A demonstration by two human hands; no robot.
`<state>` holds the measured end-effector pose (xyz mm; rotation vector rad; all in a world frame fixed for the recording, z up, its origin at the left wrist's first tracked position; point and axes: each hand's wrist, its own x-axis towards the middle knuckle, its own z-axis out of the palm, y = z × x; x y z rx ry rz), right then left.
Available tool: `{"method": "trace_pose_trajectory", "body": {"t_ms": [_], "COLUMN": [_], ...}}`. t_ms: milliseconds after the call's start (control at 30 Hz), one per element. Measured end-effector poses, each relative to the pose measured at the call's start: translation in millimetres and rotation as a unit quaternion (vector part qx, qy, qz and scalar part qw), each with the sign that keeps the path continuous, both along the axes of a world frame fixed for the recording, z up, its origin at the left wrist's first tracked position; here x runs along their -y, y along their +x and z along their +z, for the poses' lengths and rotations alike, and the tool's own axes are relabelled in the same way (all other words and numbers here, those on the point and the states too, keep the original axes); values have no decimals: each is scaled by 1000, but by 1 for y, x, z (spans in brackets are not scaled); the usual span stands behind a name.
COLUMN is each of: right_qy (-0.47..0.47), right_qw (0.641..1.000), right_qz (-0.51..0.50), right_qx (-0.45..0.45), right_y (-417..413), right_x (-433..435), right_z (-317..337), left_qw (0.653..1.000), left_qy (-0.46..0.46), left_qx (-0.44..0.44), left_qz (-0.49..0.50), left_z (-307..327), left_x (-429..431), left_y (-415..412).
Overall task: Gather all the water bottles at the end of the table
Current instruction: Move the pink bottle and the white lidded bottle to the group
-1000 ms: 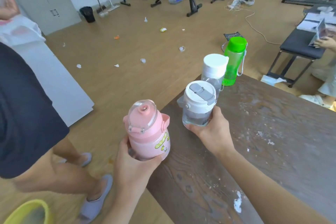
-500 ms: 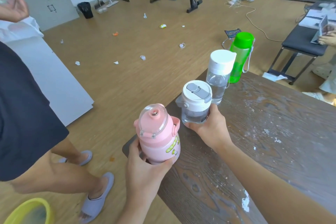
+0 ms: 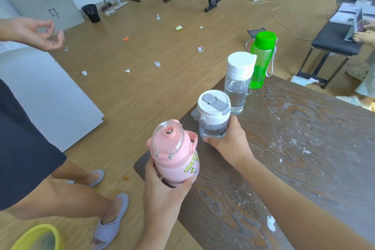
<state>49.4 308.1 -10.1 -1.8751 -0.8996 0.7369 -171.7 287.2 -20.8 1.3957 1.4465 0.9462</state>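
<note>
Head view shows a dark wood-grain worktop with white smears, carrying 4 water bottles in a row along its left edge. Left hand is wrapped around the base of the pink bottle, fingers curled under it, at the near corner of the worktop; whether its base touches the surface cannot be told. Right hand is closed around the lower part of the short clear bottle with a white and grey lid, at 1 o'clock from the pink bottle and just beside it. Tall clear bottle with a white cap stands upright at 1 o'clock from the short one, close to it, unheld. Green bottle stands upright just beyond, at 1 o'clock again, partly behind the white cap, near the far corner of the worktop. At 9 o'clock, a second person in dark shorts and grey slippers stands on the wooden floor, where scraps of litter lie scattered. A yellow basin sits at 7 o'clock.
</note>
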Motion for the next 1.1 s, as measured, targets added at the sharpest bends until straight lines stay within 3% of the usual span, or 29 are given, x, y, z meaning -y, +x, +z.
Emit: {"method": "trace_pose_trajectory", "body": {"t_ms": [100, 167, 267, 433, 633, 900, 1100], "right_qy": [-15, -30, -51, -88, -147, -187, -202], "right_qw": [999, 999, 998, 994, 984, 955, 893], "right_qz": [31, 40, 42, 35, -32, -215, -397], "right_qx": [5, 13, 19, 53, 95, 77, 66], "right_y": [5, 11, 26, 71, 153, 249, 286], "right_x": [6, 15, 35, 89, 192, 379, 527], "right_z": [0, 1, 2, 8, 11, 16, 17], "left_qw": [995, 979, 964, 970, 940, 836, 775], "left_qy": [34, 60, 18, 17, 2, 54, 96], "left_qx": [-87, -193, -265, -219, -189, -237, -212], "left_qz": [-43, -28, 11, -102, -285, -491, -588], "left_z": [-7, -12, -17, -20, 11, 37, 43], "left_x": [1, 9, 37, 79, 104, 203, 321], "left_y": [-9, -11, -4, 47, 173, 362, 480]}}
